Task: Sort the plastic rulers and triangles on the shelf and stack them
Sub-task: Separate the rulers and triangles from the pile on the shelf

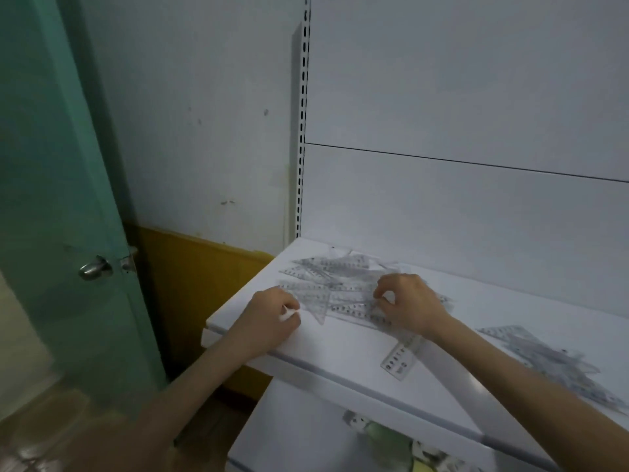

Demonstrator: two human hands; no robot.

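— A white shelf (pixel 340 356) is set against a pale back panel, and a green door (pixel 68 199) is seen beyond the shelf's left end. What is laid on the shelf?

— A loose pile of clear rulers and triangles (pixel 337 277) is spread near the shelf's left end, toward the back. A second heap (pixel 544 356) is left further right on the shelf. One ruler (pixel 400 361) is pointed toward the shelf's front edge.

— And how are the hands held?

— The right hand (pixel 408 301) is bent over the pile, thumb and forefinger curled into a pinch on its pieces. The left hand (pixel 272 315) is rested at the pile's left edge, fingers curled. Whether anything is held there cannot be told.
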